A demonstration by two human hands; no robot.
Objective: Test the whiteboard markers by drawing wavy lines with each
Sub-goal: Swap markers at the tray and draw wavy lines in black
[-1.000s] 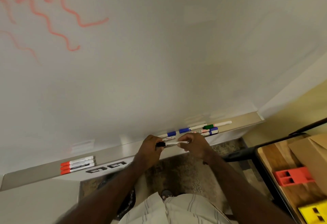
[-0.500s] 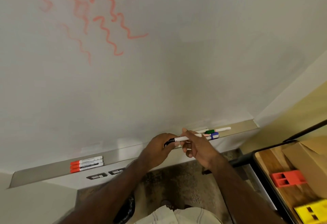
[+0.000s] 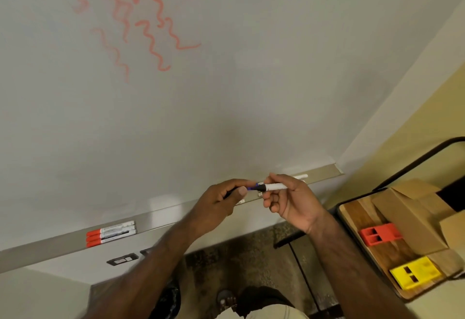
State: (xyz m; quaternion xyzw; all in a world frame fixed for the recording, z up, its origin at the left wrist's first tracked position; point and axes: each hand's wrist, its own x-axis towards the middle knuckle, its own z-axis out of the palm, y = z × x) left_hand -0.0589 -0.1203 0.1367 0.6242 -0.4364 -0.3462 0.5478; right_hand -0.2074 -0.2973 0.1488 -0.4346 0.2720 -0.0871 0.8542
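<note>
My right hand [image 3: 294, 200] pinches a white-bodied marker [image 3: 275, 187] just in front of the whiteboard tray [image 3: 50, 245]. Its uncapped dark collar and blue tip point left. My left hand [image 3: 216, 203] is curled round the dark cap [image 3: 230, 194], which is mostly hidden in the fingers, a short gap from the tip. Three red-capped markers [image 3: 110, 233] lie side by side on the tray to the left. Another white marker [image 3: 302, 176] lies on the tray behind my right hand. Red wavy lines [image 3: 153, 29] cover the upper left of the whiteboard [image 3: 251, 92].
At the right stands a wooden table [image 3: 352, 220] with a cardboard box [image 3: 412, 218], a red block [image 3: 377, 233] and a yellow block [image 3: 415, 274]. A black curved frame [image 3: 415, 160] rises behind it. Speckled floor [image 3: 239, 263] lies below the tray.
The cap has come off the marker: my left hand pulled it away to the left and the blue tip now shows. Both hands have risen slightly above the tray.
</note>
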